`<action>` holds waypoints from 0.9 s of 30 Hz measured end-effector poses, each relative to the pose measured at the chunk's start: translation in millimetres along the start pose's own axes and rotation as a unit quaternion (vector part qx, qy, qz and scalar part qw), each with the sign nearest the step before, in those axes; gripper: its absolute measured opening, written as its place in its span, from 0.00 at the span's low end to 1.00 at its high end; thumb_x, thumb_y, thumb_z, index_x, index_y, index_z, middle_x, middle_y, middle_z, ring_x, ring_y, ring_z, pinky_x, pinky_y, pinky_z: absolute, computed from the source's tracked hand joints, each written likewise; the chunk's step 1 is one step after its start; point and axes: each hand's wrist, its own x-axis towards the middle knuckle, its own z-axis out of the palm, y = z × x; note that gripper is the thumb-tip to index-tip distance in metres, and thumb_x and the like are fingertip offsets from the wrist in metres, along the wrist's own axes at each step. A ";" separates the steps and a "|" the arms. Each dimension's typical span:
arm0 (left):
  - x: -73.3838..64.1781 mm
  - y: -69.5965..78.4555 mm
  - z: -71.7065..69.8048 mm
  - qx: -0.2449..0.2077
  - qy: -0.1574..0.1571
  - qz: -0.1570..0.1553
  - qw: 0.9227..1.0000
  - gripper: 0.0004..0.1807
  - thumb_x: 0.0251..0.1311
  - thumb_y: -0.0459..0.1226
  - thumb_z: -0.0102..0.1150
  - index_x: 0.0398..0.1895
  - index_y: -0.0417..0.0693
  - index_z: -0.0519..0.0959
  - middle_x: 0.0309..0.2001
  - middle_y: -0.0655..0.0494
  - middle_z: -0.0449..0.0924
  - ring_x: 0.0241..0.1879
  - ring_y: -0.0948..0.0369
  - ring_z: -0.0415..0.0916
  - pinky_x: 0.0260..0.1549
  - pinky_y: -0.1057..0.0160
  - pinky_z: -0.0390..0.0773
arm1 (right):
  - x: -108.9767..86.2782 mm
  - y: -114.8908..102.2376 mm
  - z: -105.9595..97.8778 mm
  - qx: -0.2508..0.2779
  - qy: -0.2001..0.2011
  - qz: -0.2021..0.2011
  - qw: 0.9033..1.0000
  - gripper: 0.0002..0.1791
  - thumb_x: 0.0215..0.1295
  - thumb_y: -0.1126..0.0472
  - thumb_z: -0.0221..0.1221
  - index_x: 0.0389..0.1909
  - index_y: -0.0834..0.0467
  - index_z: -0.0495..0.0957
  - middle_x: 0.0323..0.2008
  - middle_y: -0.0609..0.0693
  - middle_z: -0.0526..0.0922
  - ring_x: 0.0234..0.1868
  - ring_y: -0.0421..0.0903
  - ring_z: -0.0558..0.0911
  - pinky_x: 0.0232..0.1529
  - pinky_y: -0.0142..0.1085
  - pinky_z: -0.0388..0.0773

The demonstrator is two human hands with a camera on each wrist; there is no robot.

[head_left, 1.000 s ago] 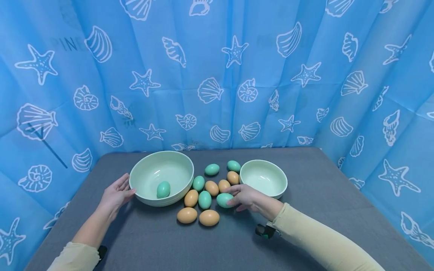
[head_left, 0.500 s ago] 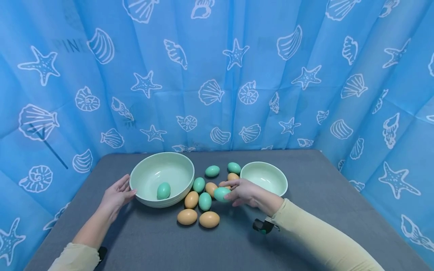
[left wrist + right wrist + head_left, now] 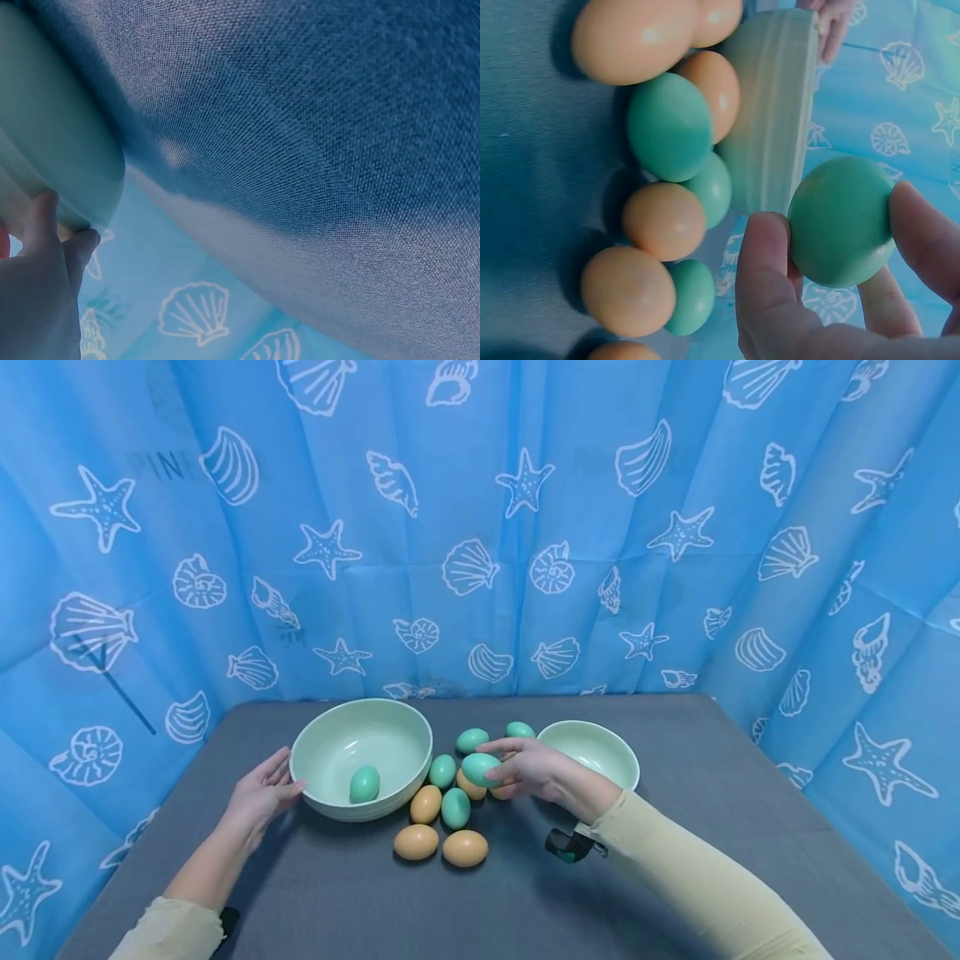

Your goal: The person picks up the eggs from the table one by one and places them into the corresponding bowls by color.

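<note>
A smooth green egg [image 3: 478, 769] is clamped in the right hand's [image 3: 542, 771] grip; a round pale-green bowl [image 3: 318, 756] is held by the left hand's [image 3: 258, 795].

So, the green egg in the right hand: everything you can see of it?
The green egg is plain blue-green and smooth, with a soft sheen; no cracks show. It looks like painted shell or plastic, but I can't tell which. The right hand pinches it clear of the table. In the head view its long axis runs roughly sideways, between the large bowl and the small bowl.
</note>
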 end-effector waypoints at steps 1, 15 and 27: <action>0.0 0.0 -0.1 0.001 -0.001 0.000 1.000 0.42 0.74 0.29 0.49 0.81 0.48 0.37 0.80 0.47 0.35 0.79 0.49 0.37 0.72 0.48 0.58 | 0.9 -1.3 0.7 0.004 -0.001 -0.002 1.000 0.28 0.70 0.71 0.57 0.71 0.62 0.68 0.59 0.62 0.70 0.37 0.44 0.78 0.50 0.44 0.81; -2.0 0.2 -0.1 0.006 0.001 0.000 1.000 0.42 0.74 0.29 0.50 0.81 0.47 0.38 0.80 0.46 0.36 0.79 0.49 0.39 0.72 0.48 0.59 | 12.8 -21.8 12.0 0.028 -0.031 -0.004 0.999 0.29 0.72 0.70 0.55 0.73 0.60 0.66 0.56 0.58 0.76 0.36 0.43 0.79 0.43 0.36 0.81; -0.6 -0.2 -0.4 0.012 -0.002 0.008 1.000 0.42 0.74 0.30 0.49 0.81 0.48 0.37 0.81 0.46 0.36 0.79 0.49 0.38 0.72 0.48 0.59 | 20.4 -32.4 21.8 0.026 -0.034 -0.012 0.999 0.29 0.72 0.69 0.55 0.73 0.59 0.66 0.61 0.61 0.75 0.45 0.47 0.81 0.53 0.44 0.81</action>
